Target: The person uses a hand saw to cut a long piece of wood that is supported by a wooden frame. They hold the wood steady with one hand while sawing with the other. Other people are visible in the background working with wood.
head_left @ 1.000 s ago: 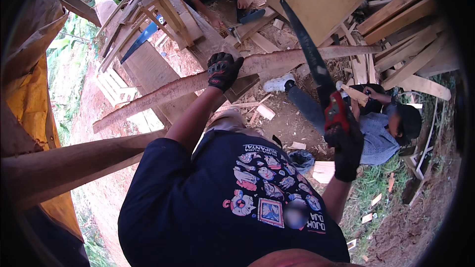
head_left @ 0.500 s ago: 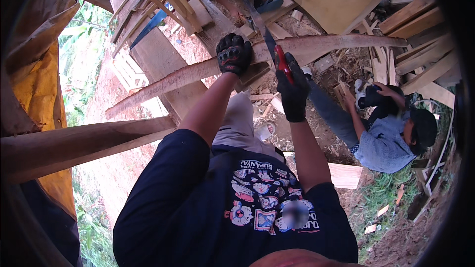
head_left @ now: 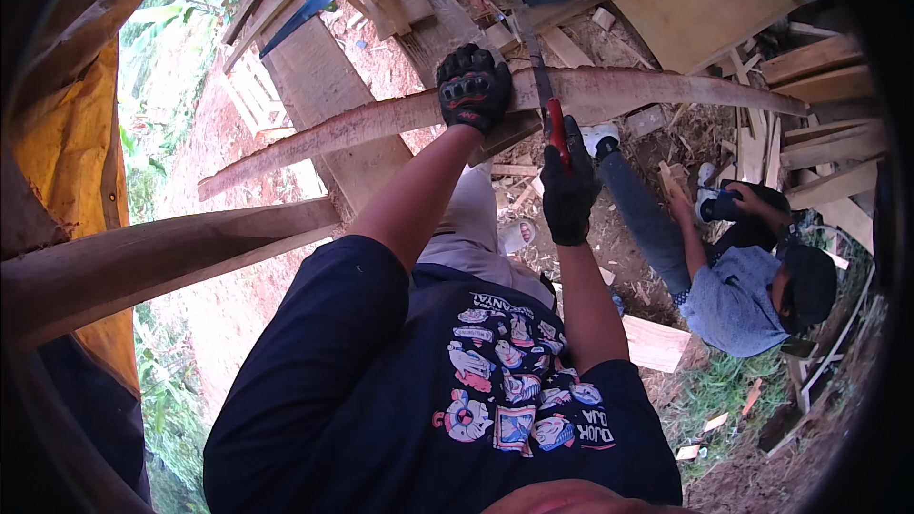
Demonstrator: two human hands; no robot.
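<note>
A long, rough-edged wooden plank [head_left: 647, 88] stretches across in front of me, left to right. My left hand [head_left: 473, 90], in a black padded glove, presses on it with the fingers curled over its far edge. Just to the right, a handsaw [head_left: 559, 124] with a red handle crosses the plank, its blade pointing away from me. My right hand [head_left: 571, 192], also in a black glove, is closed around that handle. Whether the teeth sit inside a cut cannot be made out. Beneath the plank, a wide board [head_left: 319, 76] supports it on the left.
A co-worker [head_left: 738, 295] in a grey top and dark cap crouches at right, holding a wood piece. Another person's hand [head_left: 481, 2] is at the far side. Stacked timber [head_left: 824, 67], a plywood sheet [head_left: 685, 0] and a thick beam [head_left: 171, 257] surround me.
The saw and my right hand have drawn back toward me across the plank. My left hand stays on the plank. The whole view has shifted slightly.
</note>
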